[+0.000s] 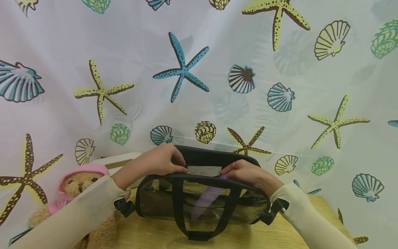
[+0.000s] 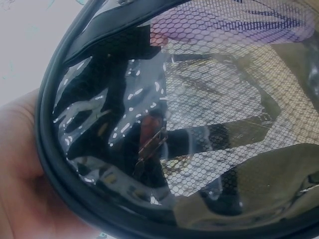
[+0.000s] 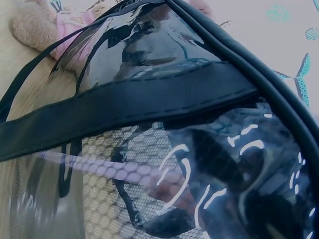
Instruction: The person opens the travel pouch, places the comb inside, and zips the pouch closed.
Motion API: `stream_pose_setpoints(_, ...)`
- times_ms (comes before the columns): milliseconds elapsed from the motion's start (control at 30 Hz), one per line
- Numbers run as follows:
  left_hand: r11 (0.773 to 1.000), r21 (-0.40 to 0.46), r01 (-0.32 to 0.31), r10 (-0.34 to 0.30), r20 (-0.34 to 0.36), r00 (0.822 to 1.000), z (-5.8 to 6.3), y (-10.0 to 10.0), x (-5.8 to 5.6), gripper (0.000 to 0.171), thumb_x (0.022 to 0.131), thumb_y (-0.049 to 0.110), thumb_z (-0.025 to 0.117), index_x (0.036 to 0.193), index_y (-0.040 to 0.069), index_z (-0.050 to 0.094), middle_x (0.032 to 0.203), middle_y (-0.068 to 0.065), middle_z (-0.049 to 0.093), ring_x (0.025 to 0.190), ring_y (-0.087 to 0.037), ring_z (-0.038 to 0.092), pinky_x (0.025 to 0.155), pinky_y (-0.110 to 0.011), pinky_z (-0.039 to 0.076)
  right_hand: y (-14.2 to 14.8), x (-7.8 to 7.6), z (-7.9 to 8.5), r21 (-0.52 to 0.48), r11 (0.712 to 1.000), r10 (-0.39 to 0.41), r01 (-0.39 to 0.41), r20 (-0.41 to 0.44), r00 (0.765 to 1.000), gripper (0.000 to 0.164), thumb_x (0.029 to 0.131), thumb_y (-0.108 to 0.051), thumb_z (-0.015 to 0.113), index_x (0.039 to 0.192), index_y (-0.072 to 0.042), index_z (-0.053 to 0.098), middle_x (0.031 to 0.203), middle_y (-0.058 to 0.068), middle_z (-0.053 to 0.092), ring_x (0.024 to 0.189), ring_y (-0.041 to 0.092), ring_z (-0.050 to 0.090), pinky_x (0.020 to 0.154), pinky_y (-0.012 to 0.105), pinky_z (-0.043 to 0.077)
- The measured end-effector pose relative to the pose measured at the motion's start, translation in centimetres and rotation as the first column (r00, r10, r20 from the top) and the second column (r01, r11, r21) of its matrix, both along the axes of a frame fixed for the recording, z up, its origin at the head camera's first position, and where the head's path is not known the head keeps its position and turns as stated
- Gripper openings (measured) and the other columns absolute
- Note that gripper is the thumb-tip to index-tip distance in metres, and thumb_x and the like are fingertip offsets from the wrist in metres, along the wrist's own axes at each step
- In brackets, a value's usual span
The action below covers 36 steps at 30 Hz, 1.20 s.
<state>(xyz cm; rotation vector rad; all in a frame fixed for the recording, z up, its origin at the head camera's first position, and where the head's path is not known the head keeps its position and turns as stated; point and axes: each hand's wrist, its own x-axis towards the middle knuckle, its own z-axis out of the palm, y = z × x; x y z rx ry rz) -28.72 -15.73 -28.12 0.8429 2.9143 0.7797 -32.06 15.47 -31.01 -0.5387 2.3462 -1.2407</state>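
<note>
A clear plastic bag (image 1: 152, 204) with black trim and a black handle strap (image 1: 178, 207) stands on the wooden table, its top open. Inside it is a mesh pocket (image 1: 202, 170). At the left part of the opening my left hand (image 1: 160, 159) pinches the pocket's edge between thumb and fingers. My right hand (image 1: 245, 173) reaches in from the right and grips a purple comb (image 1: 209, 195), which slants down into the mesh pocket. Through the clear side, the comb (image 2: 234, 25) shows behind mesh in the left wrist view, and the comb (image 3: 114, 168) also appears in the right wrist view.
A teddy bear (image 1: 79, 181) in a pink hood sits left of the bag, partly behind my left sleeve. Behind it lies a white box-like thing (image 1: 119, 160). A curtain (image 1: 140, 52) printed with starfish and shells hangs behind the wooden table (image 1: 149, 235).
</note>
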Motion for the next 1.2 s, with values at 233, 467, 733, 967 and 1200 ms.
stream_pose_setpoints(233,1.0,-0.005,0.004,-0.004,0.004,1.0,0.0,0.1,0.0,0.017,0.092,0.028,0.079,0.101,0.012,0.081,0.097,0.0,0.079,0.086,-0.011,0.073,0.078,-0.032,0.06,0.1,0.2,0.1,0.039,0.999,-0.032,0.034,-0.069,0.997,0.034,0.095,-0.002,0.058,0.127,0.008,0.066,0.097,0.004,0.077,0.073,0.005,0.065,0.069,0.022,0.053)
stream_pose_setpoints(467,1.0,-0.001,-0.009,0.009,-0.007,1.0,0.2,-0.1,0.1,0.016,0.092,0.028,0.079,0.099,0.013,0.082,0.095,0.0,0.079,0.085,-0.011,0.072,0.077,-0.031,0.06,0.0,0.1,0.3,0.071,0.997,-0.003,0.014,-0.143,0.99,0.031,0.093,-0.001,0.059,0.122,0.006,0.069,0.113,0.014,0.074,0.084,0.009,0.062,0.076,0.024,0.051)
stream_pose_setpoints(733,1.0,-0.013,0.002,-0.002,0.003,1.0,0.1,0.0,0.3,0.016,0.092,0.028,0.079,0.099,0.013,0.082,0.095,0.0,0.079,0.084,-0.01,0.072,0.077,-0.031,0.06,0.3,0.7,0.4,0.158,0.987,-0.011,0.027,-0.102,0.995,0.024,0.103,-0.012,0.057,0.117,-0.003,0.074,0.124,0.012,0.072,0.092,0.011,0.065,0.081,0.028,0.053)
stream_pose_setpoints(967,1.0,-0.009,0.0,0.0,0.0,1.0,-0.1,0.1,0.3,0.016,0.092,0.028,0.079,0.098,0.013,0.082,0.094,0.0,0.079,0.084,-0.01,0.072,0.077,-0.03,0.06,0.8,1.0,0.6,0.239,0.971,0.006,0.026,-0.135,0.991,0.031,0.106,-0.028,0.055,0.122,-0.013,0.076,0.147,0.014,0.06,0.142,0.033,0.052,0.112,0.05,0.046)
stream_pose_setpoints(1200,1.0,-0.004,0.003,-0.003,-0.003,1.0,0.0,0.1,0.2,0.016,0.092,0.027,0.079,0.098,0.013,0.082,0.093,0.0,0.079,0.083,-0.01,0.072,0.076,-0.031,0.06,1.3,1.0,1.0,0.245,0.97,0.021,0.009,-0.12,0.993,0.029,0.106,-0.027,0.055,0.118,-0.014,0.078,0.131,0.006,0.071,0.117,0.017,0.066,0.09,0.033,0.053)
